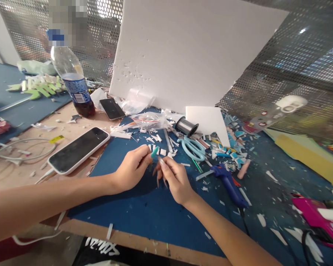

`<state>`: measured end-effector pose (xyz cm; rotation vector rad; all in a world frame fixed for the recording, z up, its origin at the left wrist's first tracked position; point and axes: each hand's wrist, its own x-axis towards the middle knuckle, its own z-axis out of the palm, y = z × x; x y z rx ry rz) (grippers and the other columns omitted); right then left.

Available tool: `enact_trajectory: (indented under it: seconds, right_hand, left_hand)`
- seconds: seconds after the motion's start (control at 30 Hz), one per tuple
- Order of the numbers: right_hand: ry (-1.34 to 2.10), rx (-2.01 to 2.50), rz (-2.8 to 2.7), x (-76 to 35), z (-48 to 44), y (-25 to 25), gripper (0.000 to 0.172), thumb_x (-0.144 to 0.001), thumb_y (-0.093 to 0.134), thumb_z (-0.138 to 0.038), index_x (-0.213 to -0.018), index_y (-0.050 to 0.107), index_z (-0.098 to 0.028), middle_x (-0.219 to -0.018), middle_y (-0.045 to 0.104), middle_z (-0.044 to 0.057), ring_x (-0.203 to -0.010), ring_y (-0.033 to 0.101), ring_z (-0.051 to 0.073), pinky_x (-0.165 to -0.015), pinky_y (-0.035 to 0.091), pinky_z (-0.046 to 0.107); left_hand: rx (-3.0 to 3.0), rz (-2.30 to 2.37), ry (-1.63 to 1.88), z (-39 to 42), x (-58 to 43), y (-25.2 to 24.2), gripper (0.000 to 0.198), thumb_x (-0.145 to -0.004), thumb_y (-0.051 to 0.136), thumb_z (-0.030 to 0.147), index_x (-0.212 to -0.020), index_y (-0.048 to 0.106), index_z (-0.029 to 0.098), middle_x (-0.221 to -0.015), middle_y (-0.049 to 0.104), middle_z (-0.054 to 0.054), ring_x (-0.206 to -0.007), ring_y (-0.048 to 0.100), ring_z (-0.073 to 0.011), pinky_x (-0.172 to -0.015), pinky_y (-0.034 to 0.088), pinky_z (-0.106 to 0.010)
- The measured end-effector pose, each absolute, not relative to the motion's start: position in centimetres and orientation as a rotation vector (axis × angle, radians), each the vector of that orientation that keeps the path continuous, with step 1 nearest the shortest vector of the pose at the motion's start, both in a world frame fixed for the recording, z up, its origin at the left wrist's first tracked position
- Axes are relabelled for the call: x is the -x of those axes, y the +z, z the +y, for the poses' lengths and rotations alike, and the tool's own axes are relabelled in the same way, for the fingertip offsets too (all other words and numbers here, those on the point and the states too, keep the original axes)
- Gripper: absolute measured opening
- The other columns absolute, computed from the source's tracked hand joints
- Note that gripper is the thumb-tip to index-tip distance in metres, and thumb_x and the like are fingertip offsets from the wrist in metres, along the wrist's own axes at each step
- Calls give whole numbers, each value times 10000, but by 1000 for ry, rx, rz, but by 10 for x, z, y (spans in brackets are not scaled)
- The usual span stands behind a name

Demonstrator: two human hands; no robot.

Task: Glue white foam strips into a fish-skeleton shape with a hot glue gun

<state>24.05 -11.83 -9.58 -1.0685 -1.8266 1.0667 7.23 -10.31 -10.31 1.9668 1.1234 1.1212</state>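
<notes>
My left hand (pixel 133 168) is closed in a pinch above the blue mat (pixel 133 207). A pointed teal shape (pixel 154 152) shows at its thumb tip; whether this is a long nail or a small piece, I cannot tell. Almost touching it, my right hand (pixel 178 181) also pinches, thumb against fingers, with long nails showing. Whatever lies between the fingertips is too small or hidden to name. Just beyond my hands are white foam scraps (pixel 162 152), light-blue-handled scissors (pixel 193 148) and a spool of thin wire or thread (pixel 186 126).
A blue glue gun (pixel 229 184) lies right of my right hand, its cord trailing toward me. Left are a phone (pixel 79 150), a dark flat device (pixel 112 108) and a soda bottle (pixel 77 90). A white foam board (pixel 188 51) stands behind. A pink tool (pixel 318 220) lies far right.
</notes>
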Motion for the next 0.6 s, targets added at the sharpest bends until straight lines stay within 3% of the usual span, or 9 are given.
enact_trajectory:
  seconds: [0.2, 0.43, 0.6]
  right_hand:
    - [1065, 1080, -1787, -238, -118, -93, 274, -906, 472, -337, -677, 495, -187, -516, 484, -47, -430, 513, 86, -466, 406, 208]
    - [935, 1144, -1669, -242, -116, -95, 279, -905, 471, -331, -673, 525, -186, -530, 544, -28, -446, 526, 92, -471, 420, 209]
    - [887, 1156, -1614, -244, -116, -96, 269, -910, 460, -327, -690, 522, -186, -514, 517, -35, -437, 498, 87, -456, 396, 208]
  left_hand:
    - [-2015, 1123, 1093, -103, -74, -101, 291, -921, 364, 241, -641, 311, 185, -600, 352, 47, -541, 324, -76, -510, 291, -202]
    - [-2425, 1177, 1119, -86, -57, -98, 175, -921, 345, 208, -760, 408, 177, -708, 474, -7, -610, 415, -108, -565, 363, -232]
    - [-2935, 1045, 725, -71, -48, -97, 272, -930, 316, 229, -728, 485, 162, -701, 538, -47, -674, 469, -156, -603, 395, -276]
